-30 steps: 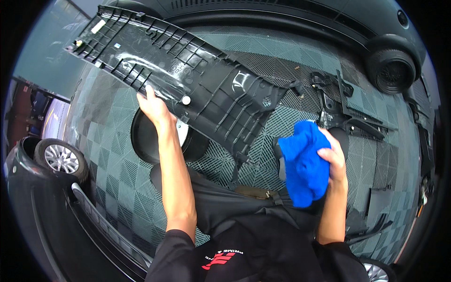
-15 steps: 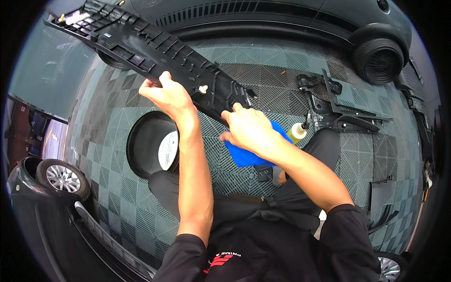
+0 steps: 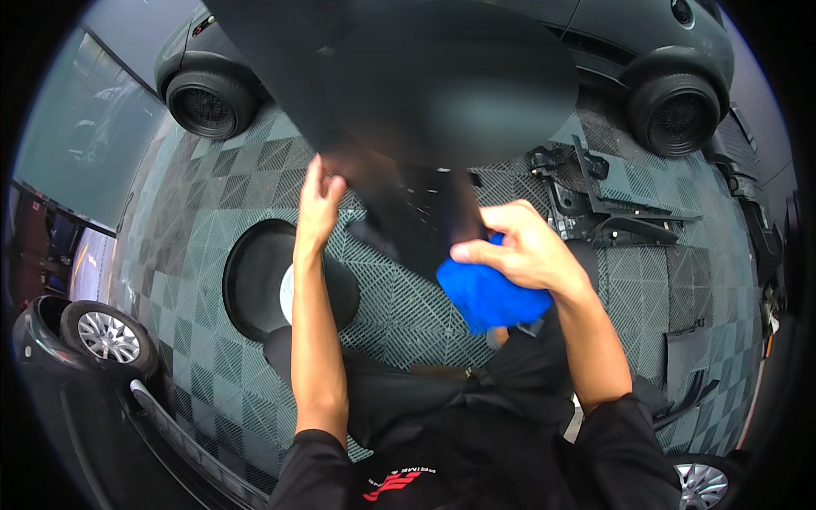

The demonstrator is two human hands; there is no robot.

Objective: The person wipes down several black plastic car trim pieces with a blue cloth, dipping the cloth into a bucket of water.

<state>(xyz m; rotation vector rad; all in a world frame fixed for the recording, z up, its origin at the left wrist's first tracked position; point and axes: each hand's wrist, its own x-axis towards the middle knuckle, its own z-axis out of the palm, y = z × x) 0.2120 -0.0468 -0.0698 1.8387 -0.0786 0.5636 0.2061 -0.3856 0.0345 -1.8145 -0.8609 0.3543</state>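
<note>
- The left hand (image 3: 319, 200) was raised with its fingers closed on the edge of a large black panel (image 3: 442, 93); the grip looked firm, thumb toward the person.
- The panel was held up close to the camera, blurred, and filled the upper middle of the view, hiding much of the dark car (image 3: 646, 34) behind it.
- The right hand (image 3: 523, 246) was curled shut around a bunched blue cloth (image 3: 489, 293), with the cloth hanging below the fingers and just beside the panel's lower edge; contact between cloth and panel could not be told.
- Below the hands lay a grey checkered tile floor (image 3: 195, 255), with a black round piece with a white centre (image 3: 276, 285) just left of the left forearm.
- Loose black trim parts (image 3: 595, 200) lay on the floor to the right, well apart from the hands.
- A second vehicle's wheel (image 3: 106, 336) showed at lower left.
</note>
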